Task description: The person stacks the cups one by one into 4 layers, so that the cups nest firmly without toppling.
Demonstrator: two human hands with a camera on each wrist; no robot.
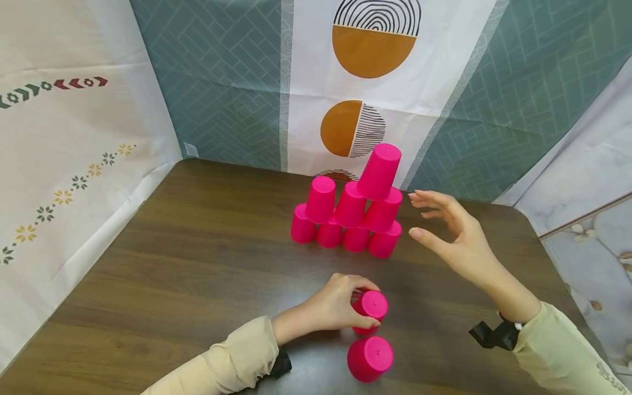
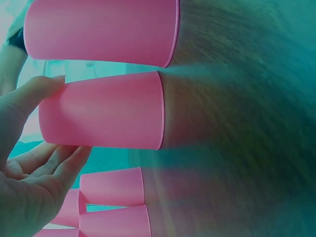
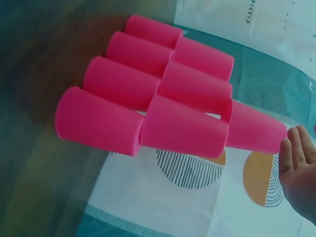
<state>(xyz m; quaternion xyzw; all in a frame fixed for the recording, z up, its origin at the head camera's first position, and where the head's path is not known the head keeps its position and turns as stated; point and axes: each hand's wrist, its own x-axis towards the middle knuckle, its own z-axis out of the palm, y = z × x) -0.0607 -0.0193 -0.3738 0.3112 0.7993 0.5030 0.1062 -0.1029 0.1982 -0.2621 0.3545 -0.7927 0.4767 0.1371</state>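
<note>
Toward the front of the table, my left hand grips an upside-down pink cup, thumb on the near side and fingers on the far side. In the left wrist view that held cup stands with its rim at the tabletop. Just nearer to me is another upturned pink cup, untouched. Farther back rises a stack of pink cups: several in the bottom row, three above, and one top cup over the right side. My right hand hovers right of the stack, fingers spread from the thumb, holding nothing.
The brown wooden table has patterned cloth hanging behind it and at both sides. The stack stands close to the back cloth. Dark straps circle both wrists.
</note>
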